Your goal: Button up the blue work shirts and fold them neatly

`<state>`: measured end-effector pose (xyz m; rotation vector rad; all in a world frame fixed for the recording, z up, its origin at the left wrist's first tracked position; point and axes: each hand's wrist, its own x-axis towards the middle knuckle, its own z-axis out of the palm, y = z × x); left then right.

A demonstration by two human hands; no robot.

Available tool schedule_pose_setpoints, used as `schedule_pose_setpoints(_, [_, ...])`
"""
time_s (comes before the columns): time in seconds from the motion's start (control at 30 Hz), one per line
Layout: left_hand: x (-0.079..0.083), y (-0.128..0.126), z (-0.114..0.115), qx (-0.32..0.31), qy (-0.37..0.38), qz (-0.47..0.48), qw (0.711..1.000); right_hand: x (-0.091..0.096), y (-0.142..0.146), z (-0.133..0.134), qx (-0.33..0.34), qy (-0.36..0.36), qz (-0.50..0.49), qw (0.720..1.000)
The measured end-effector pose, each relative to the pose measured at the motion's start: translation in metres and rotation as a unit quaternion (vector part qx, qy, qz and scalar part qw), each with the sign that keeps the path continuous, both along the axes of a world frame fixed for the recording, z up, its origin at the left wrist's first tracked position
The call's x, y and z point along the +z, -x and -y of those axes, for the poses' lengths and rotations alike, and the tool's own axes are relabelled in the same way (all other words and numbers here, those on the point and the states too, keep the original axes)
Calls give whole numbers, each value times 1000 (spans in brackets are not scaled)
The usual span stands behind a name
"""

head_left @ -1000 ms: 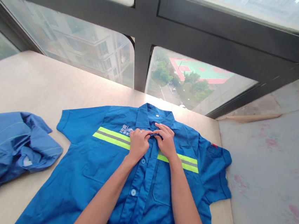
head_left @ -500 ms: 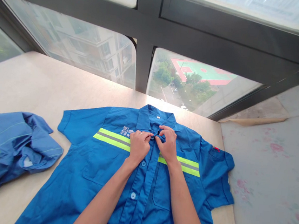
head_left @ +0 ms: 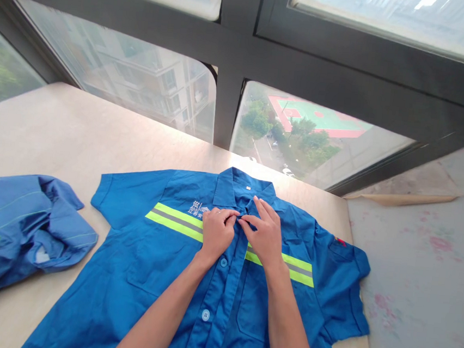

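A blue short-sleeved work shirt (head_left: 166,260) with yellow-and-grey reflective bands lies spread out, front up, its collar (head_left: 226,191) toward the window. Just below the collar, my left hand (head_left: 218,228) pinches the edge of the front placket between thumb and fingers. My right hand (head_left: 264,231) meets it there, thumb and index finger closed on the other side of the placket, its other fingers stretched out. What sits between the fingertips is mostly hidden. Farther down the placket, a pale button (head_left: 224,262) and another button (head_left: 206,315) show.
A second blue garment (head_left: 25,225) lies crumpled on the left of the pale sill (head_left: 72,131). Dark window frames (head_left: 232,59) rise behind the shirt. Along the right runs a wall with flowered paper (head_left: 423,269).
My right hand's fingers have shifted on the placket, with the upper fingers now more extended. The left hand keeps its pinch. The whole view has tilted slightly upward.
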<state>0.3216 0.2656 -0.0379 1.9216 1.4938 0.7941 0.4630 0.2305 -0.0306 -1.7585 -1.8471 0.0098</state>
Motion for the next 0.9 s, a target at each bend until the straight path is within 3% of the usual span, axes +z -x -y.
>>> schedule_pose_setpoints(0.37, [0, -1, -1, -11, 1, -48, 999, -4, 23, 0, -49, 65, 4, 997])
schedule_pose_setpoints(0.63, [1, 3, -5, -21, -12, -38, 999, -21, 26, -5, -58, 5, -128, 990])
schedule_pose_setpoints(0.9, [1, 13, -16, -60, -30, -35, 997, -26, 23, -5, -35, -13, -155, 987])
